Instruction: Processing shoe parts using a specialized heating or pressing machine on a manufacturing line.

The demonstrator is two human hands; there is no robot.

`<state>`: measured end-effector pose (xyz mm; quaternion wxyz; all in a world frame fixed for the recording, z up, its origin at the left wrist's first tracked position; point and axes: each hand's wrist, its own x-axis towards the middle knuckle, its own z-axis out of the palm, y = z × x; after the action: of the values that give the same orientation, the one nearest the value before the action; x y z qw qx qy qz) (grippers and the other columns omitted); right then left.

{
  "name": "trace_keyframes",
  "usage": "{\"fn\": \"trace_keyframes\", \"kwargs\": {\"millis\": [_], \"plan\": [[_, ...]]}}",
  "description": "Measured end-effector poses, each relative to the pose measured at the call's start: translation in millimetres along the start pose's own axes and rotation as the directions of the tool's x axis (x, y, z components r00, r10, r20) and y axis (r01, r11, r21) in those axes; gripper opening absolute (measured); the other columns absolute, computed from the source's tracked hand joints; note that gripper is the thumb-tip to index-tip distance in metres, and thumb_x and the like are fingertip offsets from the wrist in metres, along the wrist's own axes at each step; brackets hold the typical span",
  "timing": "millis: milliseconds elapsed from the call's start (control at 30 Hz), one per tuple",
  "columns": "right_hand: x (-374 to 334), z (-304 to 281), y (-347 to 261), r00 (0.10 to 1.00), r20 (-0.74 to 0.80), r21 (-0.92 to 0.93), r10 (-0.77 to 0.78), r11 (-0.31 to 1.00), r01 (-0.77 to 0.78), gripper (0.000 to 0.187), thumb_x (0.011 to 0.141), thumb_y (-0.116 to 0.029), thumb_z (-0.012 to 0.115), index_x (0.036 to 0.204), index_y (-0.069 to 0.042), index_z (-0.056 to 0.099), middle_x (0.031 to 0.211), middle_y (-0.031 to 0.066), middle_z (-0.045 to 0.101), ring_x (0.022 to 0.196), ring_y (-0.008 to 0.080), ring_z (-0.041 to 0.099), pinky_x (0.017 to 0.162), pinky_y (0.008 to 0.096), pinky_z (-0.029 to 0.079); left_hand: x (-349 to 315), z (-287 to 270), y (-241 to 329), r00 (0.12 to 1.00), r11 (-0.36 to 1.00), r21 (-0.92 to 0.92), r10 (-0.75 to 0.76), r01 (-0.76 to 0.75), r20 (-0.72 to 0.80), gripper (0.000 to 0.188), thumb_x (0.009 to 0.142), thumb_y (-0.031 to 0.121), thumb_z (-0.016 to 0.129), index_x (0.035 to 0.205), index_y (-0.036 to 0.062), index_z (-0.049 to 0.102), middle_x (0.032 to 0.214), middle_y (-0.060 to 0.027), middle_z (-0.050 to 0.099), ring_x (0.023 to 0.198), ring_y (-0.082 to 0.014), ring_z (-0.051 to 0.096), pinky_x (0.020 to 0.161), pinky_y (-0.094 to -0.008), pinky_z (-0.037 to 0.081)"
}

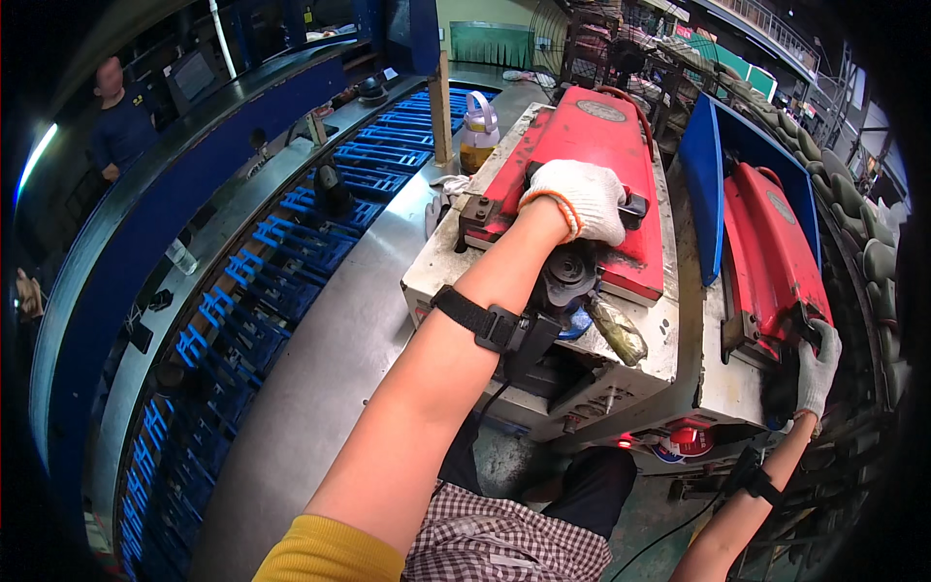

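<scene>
My left hand [582, 199], in a white knit glove with an orange cuff, is closed around the black bar handle [634, 207] of a red machine lid [596, 136]. The lid lies over a white machine body [441, 267]. Below that hand is a dark round part [568, 274], with a crumpled yellowish piece [619, 330] beside it. At the right, my right hand [818, 369], gloved too, has its fingers around the black handle [804, 322] of a second red lid [773, 242]. What lies under either lid is hidden.
A blue panel [700, 184] rises between the two machines. To the left, a metal table [320, 359] borders a conveyor with blue slats [257, 262]. A yellow-and-white jug [478, 136] stands behind. Dark curved pieces [863, 228] fill racks at right. A person [121, 116] stands far left.
</scene>
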<state>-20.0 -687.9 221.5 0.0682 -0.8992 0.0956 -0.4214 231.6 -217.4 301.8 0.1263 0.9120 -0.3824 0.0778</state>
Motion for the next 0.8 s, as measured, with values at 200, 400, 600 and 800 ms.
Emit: {"fn": "trace_keyframes", "kwargs": {"millis": [200, 400, 600, 800], "plan": [[-1, -4, 2, 1.0, 0.012, 0.039, 0.014, 0.999, -0.014, 0.041, 0.081, 0.009, 0.065, 0.12, -0.005, 0.064, 0.12, 0.0086, 0.065, 0.122, 0.0276, 0.057, 0.11, 0.0365, 0.041, -2, 0, -1, 1.0, 1.0, -0.02, 0.005, -0.005, -0.002, 0.043, 0.067, 0.04, 0.07, 0.098, 0.0107, 0.079, 0.096, -0.0197, 0.075, 0.09, -0.0371, 0.072, 0.083, -0.0445, 0.057], [-13, -10, -91, 0.988, -0.109, -0.028, -0.112, 0.994, 0.11, 0.044, 0.087, 0.003, 0.063, 0.13, -0.004, 0.064, 0.129, 0.0117, 0.063, 0.129, 0.0288, 0.055, 0.114, 0.0398, 0.039, -1, -6, 9, 0.998, 1.0, -0.022, 0.005, -0.004, 0.055, 0.043, 0.069, 0.039, 0.069, 0.1, 0.0106, 0.079, 0.099, -0.0205, 0.075, 0.094, -0.0365, 0.073, 0.085, -0.0444, 0.057], [-38, 81, -311, 0.972, 0.227, 0.804, -0.063, 0.575, -0.15, 0.055, 0.105, -0.029, 0.048, 0.148, 0.004, 0.046, 0.148, 0.0175, 0.054, 0.136, 0.026, 0.053, 0.116, 0.0393, 0.038, -2, -12, -9, 0.987, 0.987, -0.129, 0.113, -0.098, 0.114, 0.06, 0.075, 0.061, 0.068, 0.099, 0.0067, 0.078, 0.097, -0.0195, 0.075, 0.09, -0.034, 0.072, 0.084, -0.0396, 0.055], [-93, 94, -386, 0.95, 0.177, 0.928, -0.259, 0.366, -0.074, 0.045, 0.101, -0.023, 0.058, 0.14, -0.003, 0.06, 0.155, 0.0166, 0.048, 0.15, 0.0383, 0.034, 0.125, 0.0509, 0.022, 10, -8, -11, 0.965, 0.97, -0.187, 0.187, -0.153, 0.183, 0.057, 0.088, 0.062, 0.062, 0.1, 0.0088, 0.078, 0.091, -0.0137, 0.075, 0.087, -0.0287, 0.07, 0.084, -0.038, 0.052]]}}
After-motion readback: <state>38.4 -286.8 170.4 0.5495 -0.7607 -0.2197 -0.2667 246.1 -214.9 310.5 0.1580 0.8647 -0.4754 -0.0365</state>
